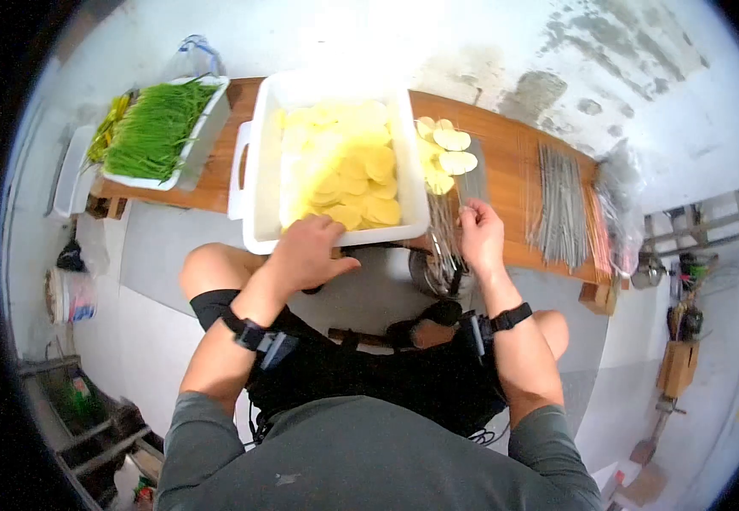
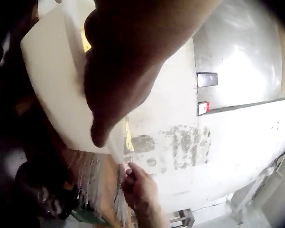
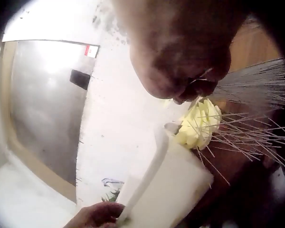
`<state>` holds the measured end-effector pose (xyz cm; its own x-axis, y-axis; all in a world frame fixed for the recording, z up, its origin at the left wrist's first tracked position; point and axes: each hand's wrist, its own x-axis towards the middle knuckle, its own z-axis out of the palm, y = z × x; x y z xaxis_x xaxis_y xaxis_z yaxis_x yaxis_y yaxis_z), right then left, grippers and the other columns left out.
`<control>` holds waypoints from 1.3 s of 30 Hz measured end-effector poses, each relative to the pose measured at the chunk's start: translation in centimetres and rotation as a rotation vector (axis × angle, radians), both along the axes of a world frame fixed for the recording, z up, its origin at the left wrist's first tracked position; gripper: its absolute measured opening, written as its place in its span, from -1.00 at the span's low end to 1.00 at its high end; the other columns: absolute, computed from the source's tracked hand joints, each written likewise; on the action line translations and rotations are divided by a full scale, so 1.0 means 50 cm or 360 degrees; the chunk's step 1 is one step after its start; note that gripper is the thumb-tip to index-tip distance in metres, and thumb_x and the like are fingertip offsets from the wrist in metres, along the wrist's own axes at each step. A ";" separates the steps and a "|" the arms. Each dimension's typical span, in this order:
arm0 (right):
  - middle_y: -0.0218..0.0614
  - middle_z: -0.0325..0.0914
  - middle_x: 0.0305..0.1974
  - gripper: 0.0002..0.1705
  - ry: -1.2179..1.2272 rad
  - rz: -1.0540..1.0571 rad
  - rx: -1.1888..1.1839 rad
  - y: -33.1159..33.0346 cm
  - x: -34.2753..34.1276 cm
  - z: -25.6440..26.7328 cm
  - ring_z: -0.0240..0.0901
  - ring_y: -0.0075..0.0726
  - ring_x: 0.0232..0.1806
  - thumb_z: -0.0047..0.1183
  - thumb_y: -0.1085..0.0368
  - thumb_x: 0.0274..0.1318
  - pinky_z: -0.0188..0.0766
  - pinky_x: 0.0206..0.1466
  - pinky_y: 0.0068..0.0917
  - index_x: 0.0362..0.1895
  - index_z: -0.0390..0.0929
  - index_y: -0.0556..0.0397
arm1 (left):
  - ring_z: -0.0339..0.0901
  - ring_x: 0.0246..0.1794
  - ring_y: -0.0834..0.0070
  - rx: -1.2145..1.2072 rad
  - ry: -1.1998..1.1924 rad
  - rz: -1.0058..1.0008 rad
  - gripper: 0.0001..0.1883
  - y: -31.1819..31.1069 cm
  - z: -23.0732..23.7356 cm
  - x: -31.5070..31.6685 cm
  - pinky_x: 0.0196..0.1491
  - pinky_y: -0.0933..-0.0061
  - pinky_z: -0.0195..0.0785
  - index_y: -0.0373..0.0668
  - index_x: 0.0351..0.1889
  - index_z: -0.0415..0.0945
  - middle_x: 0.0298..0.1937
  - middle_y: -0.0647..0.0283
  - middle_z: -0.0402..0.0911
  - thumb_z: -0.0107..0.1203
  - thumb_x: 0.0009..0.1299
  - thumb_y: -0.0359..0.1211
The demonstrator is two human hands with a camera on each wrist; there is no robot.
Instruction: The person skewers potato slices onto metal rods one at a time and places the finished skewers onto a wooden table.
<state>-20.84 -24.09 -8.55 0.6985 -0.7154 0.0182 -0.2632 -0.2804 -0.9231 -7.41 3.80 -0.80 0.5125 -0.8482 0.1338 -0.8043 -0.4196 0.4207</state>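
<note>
A white tub (image 1: 250,183) holds many round yellow slices (image 1: 352,183). My left hand (image 1: 306,251) rests over its near rim, fingers bent over the edge and thumb stretched out to the side; the fingertips are partly hidden. To the right of the tub, my right hand (image 1: 482,234) pinches a thin skewer (image 3: 202,76) between thumb and fingers. Just beyond that hand and against the tub's side lie threaded yellow slices (image 3: 199,126), their thin sticks (image 1: 444,234) jutting over the table's near edge.
On the wooden table (image 1: 514,170), a bundle of grey skewers (image 1: 561,204) lies at the right beside a clear plastic bag (image 1: 621,196). A white container of green stalks (image 1: 157,132) stands at the left. A round metal vessel (image 1: 427,274) is below the table's edge.
</note>
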 end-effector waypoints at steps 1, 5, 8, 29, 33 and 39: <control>-0.31 0.53 -0.48 -0.67 0.0077 0.0021 -0.0001 -0.006 0.018 -0.004 0.40 -0.52 -0.47 0.02 0.27 0.23 0.34 -0.37 -0.53 -0.04 0.50 0.29 | 0.52 -0.14 0.12 0.0172 -0.0070 -0.0024 -0.59 -0.001 -0.016 -0.002 -0.06 0.24 0.41 -0.25 -0.12 0.53 -0.21 0.04 0.57 0.28 0.18 -0.17; -0.01 0.62 -0.34 -0.61 0.0285 0.0180 -0.0071 -0.025 0.066 -0.047 0.55 -0.10 -0.29 0.06 0.24 0.15 0.44 -0.15 -0.33 -0.06 0.53 0.32 | 0.53 -0.26 0.19 0.0276 -0.0277 -0.0054 -0.72 -0.001 -0.073 0.012 -0.19 0.23 0.43 -0.17 -0.31 0.49 -0.35 0.16 0.52 0.24 0.17 -0.21; 0.14 0.59 -0.22 -0.58 0.0453 0.0301 -0.0041 -0.009 0.087 -0.022 0.52 0.20 -0.12 0.06 0.24 0.09 0.42 -0.02 -0.18 -0.02 0.51 0.29 | 0.54 -0.29 0.18 0.0337 -0.0387 -0.0088 -0.78 0.015 -0.088 0.029 -0.22 0.23 0.44 -0.15 -0.36 0.48 -0.36 0.17 0.53 0.22 0.16 -0.25; 0.12 0.54 -0.08 -0.60 0.0797 0.0314 -0.0933 -0.240 0.129 0.046 0.47 0.20 -0.03 -0.03 0.12 0.19 0.40 0.09 -0.06 0.00 0.50 0.11 | 0.53 -0.12 0.09 0.0623 0.0386 0.0239 -0.49 -0.010 0.069 0.126 -0.04 0.21 0.40 -0.26 -0.13 0.54 -0.18 0.02 0.59 0.38 0.05 -0.14; -0.06 0.46 0.11 -0.58 0.0991 0.0346 -0.1460 -0.369 0.203 -0.043 0.33 0.09 0.17 -0.12 0.26 0.17 0.26 0.25 -0.10 0.13 0.43 0.03 | 0.55 -0.21 0.30 0.0092 0.0701 0.0515 -0.57 -0.058 0.081 0.162 -0.10 0.36 0.40 -0.31 -0.07 0.53 -0.25 0.10 0.60 0.32 0.18 -0.26; -0.15 0.39 0.20 -0.45 0.1399 0.0652 -0.1777 -0.446 0.287 -0.106 0.21 -0.03 0.31 -0.17 0.38 0.14 0.17 0.32 -0.10 0.27 0.30 -0.10 | 0.53 -0.34 0.43 -0.0320 0.0747 0.0434 -0.76 -0.041 0.042 0.191 -0.22 0.47 0.41 -0.35 -0.22 0.51 -0.37 0.17 0.58 0.28 0.21 -0.45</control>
<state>-6.46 -46.41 -13.84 0.9218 -0.3711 -0.1123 -0.3400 -0.9130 0.2256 2.16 1.73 1.28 0.7526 -0.6583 -0.0157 -0.3861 -0.4605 0.7993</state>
